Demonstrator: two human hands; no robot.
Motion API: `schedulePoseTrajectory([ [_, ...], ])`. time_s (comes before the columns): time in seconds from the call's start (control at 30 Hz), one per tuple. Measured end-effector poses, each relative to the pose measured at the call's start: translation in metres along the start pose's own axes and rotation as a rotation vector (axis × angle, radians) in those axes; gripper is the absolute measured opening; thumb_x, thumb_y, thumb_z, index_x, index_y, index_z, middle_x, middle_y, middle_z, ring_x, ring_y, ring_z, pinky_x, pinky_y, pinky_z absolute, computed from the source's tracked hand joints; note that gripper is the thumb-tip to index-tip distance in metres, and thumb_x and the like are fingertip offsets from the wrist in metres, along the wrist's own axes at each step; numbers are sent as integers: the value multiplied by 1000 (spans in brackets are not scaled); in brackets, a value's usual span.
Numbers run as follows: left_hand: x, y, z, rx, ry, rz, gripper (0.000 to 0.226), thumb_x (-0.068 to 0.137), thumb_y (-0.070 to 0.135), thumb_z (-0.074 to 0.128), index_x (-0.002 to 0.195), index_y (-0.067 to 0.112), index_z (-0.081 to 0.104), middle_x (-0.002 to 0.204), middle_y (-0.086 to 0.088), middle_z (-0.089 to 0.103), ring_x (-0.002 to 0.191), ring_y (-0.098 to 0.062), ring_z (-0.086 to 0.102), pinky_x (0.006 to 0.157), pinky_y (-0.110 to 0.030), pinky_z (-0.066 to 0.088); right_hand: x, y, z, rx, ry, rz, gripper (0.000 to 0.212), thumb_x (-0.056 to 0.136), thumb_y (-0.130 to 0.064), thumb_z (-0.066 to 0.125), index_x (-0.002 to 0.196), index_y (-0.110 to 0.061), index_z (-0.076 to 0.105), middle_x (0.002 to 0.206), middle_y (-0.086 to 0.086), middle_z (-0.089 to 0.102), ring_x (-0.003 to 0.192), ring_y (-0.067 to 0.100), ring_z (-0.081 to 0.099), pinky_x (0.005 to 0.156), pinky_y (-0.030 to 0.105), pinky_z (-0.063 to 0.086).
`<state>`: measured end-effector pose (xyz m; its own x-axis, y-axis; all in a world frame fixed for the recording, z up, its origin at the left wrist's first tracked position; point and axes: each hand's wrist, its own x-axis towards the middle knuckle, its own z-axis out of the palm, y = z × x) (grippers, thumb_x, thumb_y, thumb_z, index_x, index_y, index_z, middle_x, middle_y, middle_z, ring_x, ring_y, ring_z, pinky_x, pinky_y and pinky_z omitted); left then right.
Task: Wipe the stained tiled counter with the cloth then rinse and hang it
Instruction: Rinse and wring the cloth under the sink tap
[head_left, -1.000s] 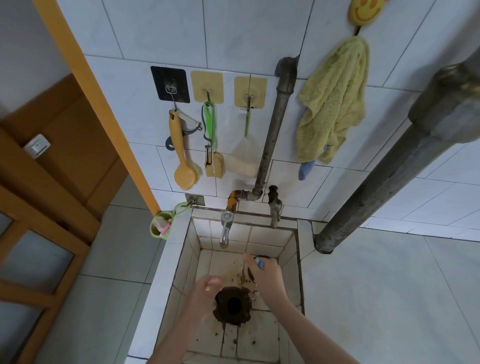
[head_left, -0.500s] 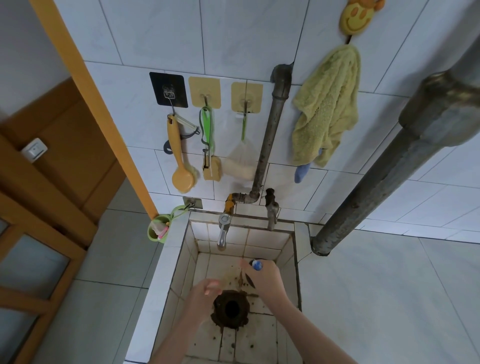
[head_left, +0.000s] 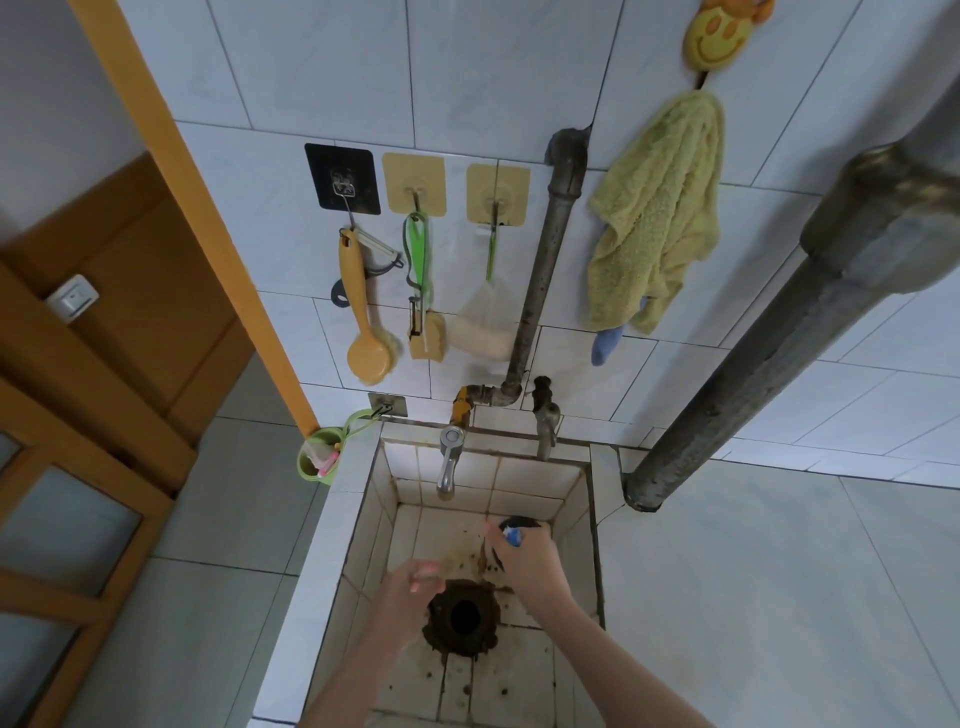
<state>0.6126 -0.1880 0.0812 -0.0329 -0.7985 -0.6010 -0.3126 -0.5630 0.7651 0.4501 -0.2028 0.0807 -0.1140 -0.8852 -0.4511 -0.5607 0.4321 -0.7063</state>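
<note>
Both my hands are down inside the tiled sink basin (head_left: 579, 499), above the dirty drain hole (head_left: 462, 616). My right hand (head_left: 527, 564) grips a small bunched dark and blue thing (head_left: 514, 532), seemingly a cloth, below and right of the chrome tap (head_left: 448, 462). My left hand (head_left: 410, 587) hangs beside the drain with loosely curled fingers and holds nothing. Brown stains cover the basin floor tiles (head_left: 498, 675). No water runs from the tap.
A yellow towel (head_left: 654, 213) hangs from a smiley hook (head_left: 714, 36). A brush (head_left: 363, 312), a peeler and a sponge (head_left: 480, 322) hang on wall hooks. A second tap (head_left: 545, 415), a thick grey pipe (head_left: 779, 353) and a green cup (head_left: 319, 457) flank the sink.
Both hands stay almost in place over the drain. The view has shifted slightly.
</note>
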Motion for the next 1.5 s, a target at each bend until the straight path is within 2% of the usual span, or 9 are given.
schedulePoseTrajectory([
  [0.07, 0, 1, 0, -3, -6, -15, 28, 89, 2, 52, 116, -2, 54, 123, -18, 51, 109, -23, 47, 66, -8, 36, 2, 2, 0, 236, 36, 72, 28, 91, -35, 56, 71, -16, 51, 60, -6, 50, 46, 0, 44, 48, 11, 38],
  [0.2, 1, 0, -1, 17, -9, -9, 28, 89, 1, 52, 117, -3, 53, 117, -17, 53, 99, -19, 50, 55, -6, 37, -1, -4, -7, 343, -35, 21, 24, 83, -35, 67, 73, -17, 55, 57, -7, 53, 43, -1, 47, 44, 10, 39],
  [0.37, 1, -1, 0, 65, -17, 38, 29, 88, 7, 55, 117, 2, 54, 99, -2, 56, 94, -13, 54, 54, -4, 39, -4, -7, -11, 345, -101, 47, 23, 82, -34, 67, 74, -16, 55, 69, 1, 56, 58, 10, 49, 56, 18, 42],
  [0.53, 3, -2, 2, 77, -2, 24, 28, 89, 11, 55, 116, 4, 56, 115, -9, 58, 97, -13, 51, 59, -8, 34, -4, -9, -10, 194, -71, 91, 28, 91, -39, 56, 75, -16, 51, 63, -5, 50, 49, 3, 42, 44, 9, 35],
  [0.9, 7, -9, -1, 99, -34, -26, 32, 88, 8, 55, 120, 4, 53, 126, -15, 53, 111, -21, 50, 58, -6, 34, -9, -14, -1, 203, 74, 50, 34, 92, -43, 51, 65, -26, 38, 69, -8, 46, 61, 1, 42, 59, 13, 37],
  [1.03, 10, -12, -3, 79, -60, -25, 32, 88, 4, 54, 119, 2, 53, 127, -16, 51, 118, -26, 47, 66, -7, 37, -10, -9, 4, 181, 62, 55, 34, 89, -49, 51, 66, -24, 49, 69, -7, 54, 60, 1, 48, 55, 13, 40],
  [1.17, 9, -11, -5, 50, -73, -28, 33, 87, 4, 55, 120, 0, 52, 122, -13, 51, 117, -26, 47, 66, -10, 37, -7, -12, 4, 396, -28, 214, 39, 89, -57, 47, 75, -21, 52, 66, -3, 52, 51, 5, 48, 45, 15, 39],
  [1.3, 8, -11, -6, 32, -58, -41, 33, 86, 7, 58, 118, 2, 53, 118, -13, 57, 108, -25, 53, 63, -18, 41, -10, -20, -4, 813, -165, 432, 31, 95, -22, 51, 116, 1, 50, 93, 15, 58, 71, 19, 57, 58, 24, 48],
  [1.5, -1, 20, 2, -159, -162, -19, 17, 92, 25, 51, 108, 19, 55, 105, -5, 62, 95, -21, 61, 71, -25, 47, -26, -11, -12, 543, -173, -1, 37, 86, -11, 64, 119, -11, 48, 111, 8, 62, 97, 19, 65, 82, 30, 56],
])
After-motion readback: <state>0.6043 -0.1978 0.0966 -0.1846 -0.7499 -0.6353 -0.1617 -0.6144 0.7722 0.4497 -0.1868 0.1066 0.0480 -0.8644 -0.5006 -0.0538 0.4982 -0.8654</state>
